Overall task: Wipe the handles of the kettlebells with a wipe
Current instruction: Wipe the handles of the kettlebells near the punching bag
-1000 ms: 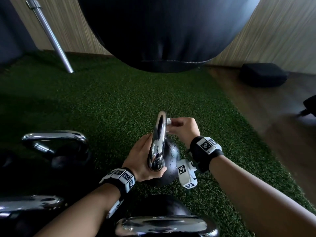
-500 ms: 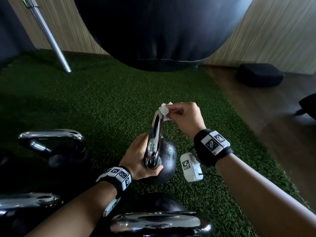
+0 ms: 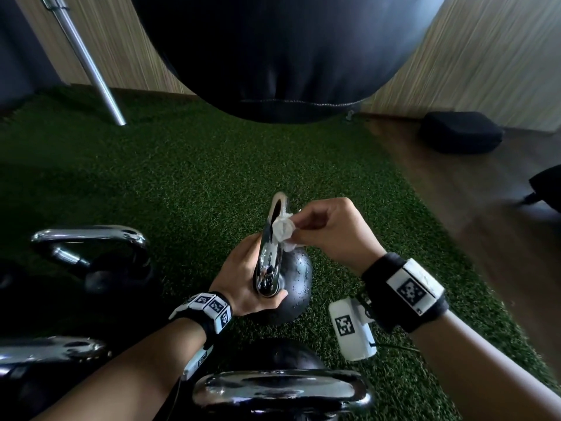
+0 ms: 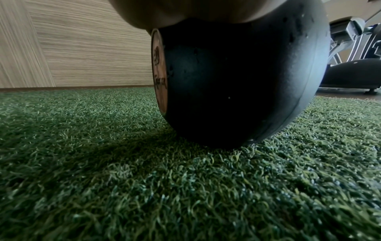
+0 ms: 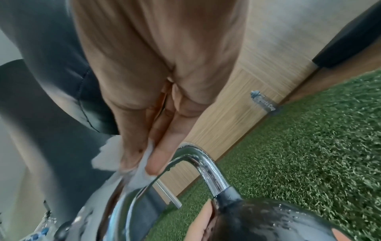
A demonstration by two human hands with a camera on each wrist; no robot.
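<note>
My right hand (image 3: 331,235) pinches the wipe (image 3: 283,230) against the handle (image 3: 271,253). My left hand (image 3: 246,281) cups the kettlebell (image 3: 296,287), fingers curled round it, on the turf (image 3: 182,183).

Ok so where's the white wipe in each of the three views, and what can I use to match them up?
Head: the wipe is just above centre, pinched by the right hand against the chrome handle.
Left wrist: not in it; only the kettlebell's black ball on the turf.
Right wrist: the wipe is lower left of centre, under the fingertips on the handle.
Shared landmark: the black ball, in all three.
</note>
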